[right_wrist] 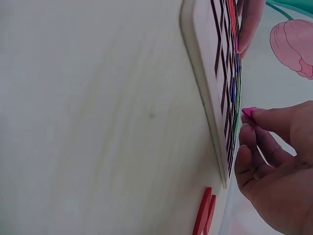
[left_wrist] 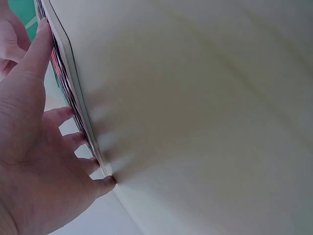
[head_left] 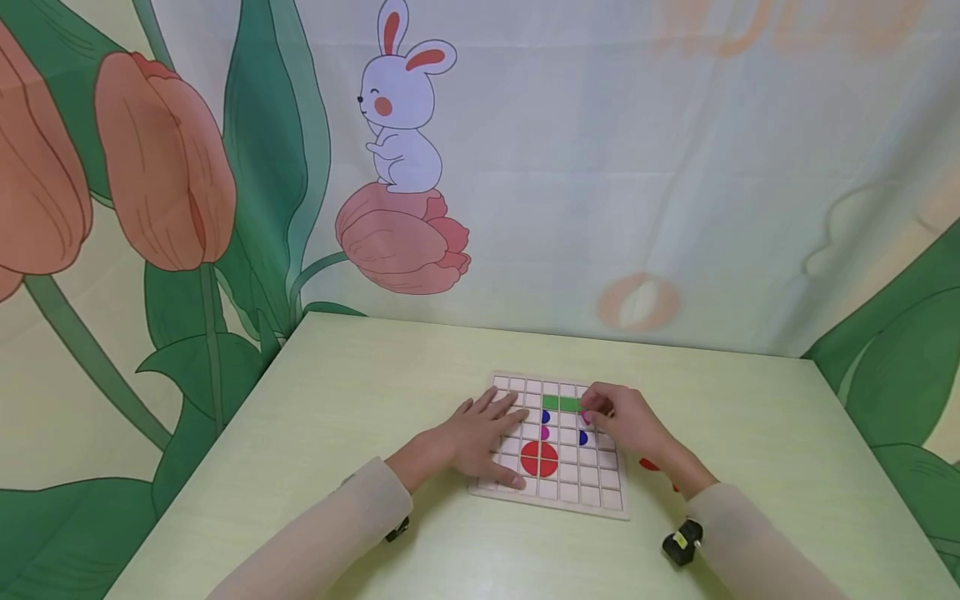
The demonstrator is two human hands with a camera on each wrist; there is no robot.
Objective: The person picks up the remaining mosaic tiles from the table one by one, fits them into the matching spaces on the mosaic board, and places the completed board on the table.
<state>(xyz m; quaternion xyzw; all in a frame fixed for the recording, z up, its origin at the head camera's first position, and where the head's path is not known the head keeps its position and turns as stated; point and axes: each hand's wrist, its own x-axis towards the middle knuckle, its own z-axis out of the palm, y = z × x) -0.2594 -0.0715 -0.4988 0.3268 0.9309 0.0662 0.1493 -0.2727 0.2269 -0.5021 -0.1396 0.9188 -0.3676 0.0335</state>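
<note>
A square wooden grid board [head_left: 589,493] lies on the table, its cells edged by raised lines. My left hand [head_left: 480,435] rests flat across its left side, fingers spread, the thumb near the front edge. Over the board's right side, my right hand [head_left: 624,417] pinches a small pink piece [right_wrist: 249,111] between thumb and fingertips. Set in the grid are green squares [head_left: 552,403], a red circle of quarter pieces [head_left: 530,467], a blue half-round piece [head_left: 546,417] with a pink one [head_left: 545,433] below it, and another blue piece [head_left: 582,437] farther right.
Loose red pieces [right_wrist: 202,215] lie on the pale table [head_left: 360,375] right of the board, partly hidden by the right forearm in the head view. A black device [head_left: 682,543] sits at the right wrist. Behind the table hangs a printed curtain [head_left: 570,167] with a rabbit and tulips.
</note>
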